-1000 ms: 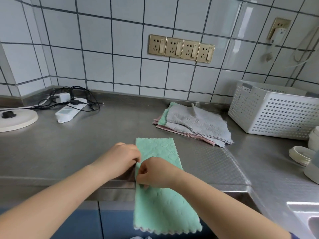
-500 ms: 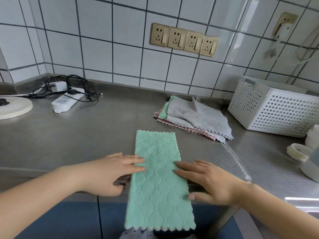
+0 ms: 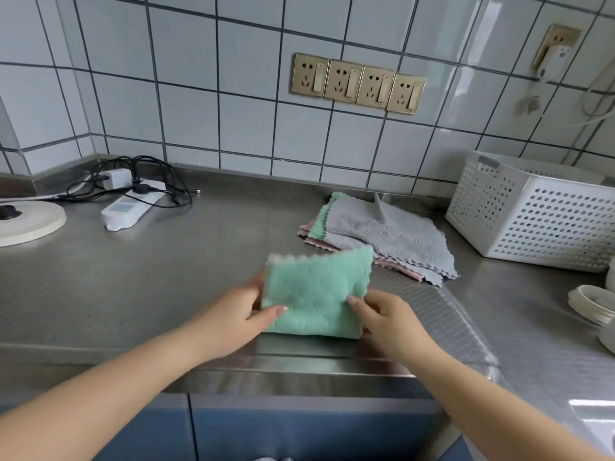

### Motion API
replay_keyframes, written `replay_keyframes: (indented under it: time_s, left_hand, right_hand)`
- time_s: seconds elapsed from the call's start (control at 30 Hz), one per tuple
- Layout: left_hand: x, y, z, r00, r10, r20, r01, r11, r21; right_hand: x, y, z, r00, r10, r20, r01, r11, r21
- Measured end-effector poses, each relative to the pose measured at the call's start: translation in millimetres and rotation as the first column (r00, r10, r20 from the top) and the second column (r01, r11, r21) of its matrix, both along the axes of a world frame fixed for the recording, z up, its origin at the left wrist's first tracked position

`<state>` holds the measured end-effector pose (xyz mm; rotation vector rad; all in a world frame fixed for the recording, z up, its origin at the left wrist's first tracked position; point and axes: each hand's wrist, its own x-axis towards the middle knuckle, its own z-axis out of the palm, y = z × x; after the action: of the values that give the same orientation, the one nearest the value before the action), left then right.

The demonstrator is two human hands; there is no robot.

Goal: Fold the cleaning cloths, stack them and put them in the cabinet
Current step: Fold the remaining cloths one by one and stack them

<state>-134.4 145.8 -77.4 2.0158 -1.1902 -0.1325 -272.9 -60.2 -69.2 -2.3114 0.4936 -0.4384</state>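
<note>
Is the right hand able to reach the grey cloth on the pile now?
Probably not yet: the right hand pinches the green cloth. The grey cloth lies uncovered just behind, nothing between.

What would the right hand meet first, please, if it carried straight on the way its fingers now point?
The right hand points up and left into the green cloth that it already pinches. Past that, its line probably reaches the left hand, holding the opposite edge.

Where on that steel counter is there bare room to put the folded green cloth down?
Bare steel lies left of the green cloth, between it and the power strip. The right side is crowded: the unfolded cloth pile, white basket and dishes.
</note>
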Motion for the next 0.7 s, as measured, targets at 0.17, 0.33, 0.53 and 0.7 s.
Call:
replay_keyframes:
  time_s: [0.17, 0.33, 0.53, 0.7]
  left_hand:
    - [17, -26, -5, 0.959, 0.102, -0.266, -0.127, 0.989, -0.079]
    - [34, -35, 0, 0.937, 0.214, -0.276, -0.181, 0.973, 0.142]
    - [34, -42, 4, 0.948, 0.260, -0.185, -0.210, 0.945, 0.251]
    - [32, -45, 8, 0.960, 0.249, -0.126, -0.199, 0.927, 0.317]
  right_hand:
    - [37, -10, 6, 0.979, -0.059, -0.197, 0.098, 0.976, 0.194]
    - [58, -14, 13, 0.928, -0.084, -0.363, 0.144, 0.979, 0.142]
    - [63, -15, 11, 0.926, -0.086, -0.368, 0.101, 0.995, 0.022]
    - [59, -18, 12, 0.916, -0.109, -0.387, 0.140, 0.989, 0.054]
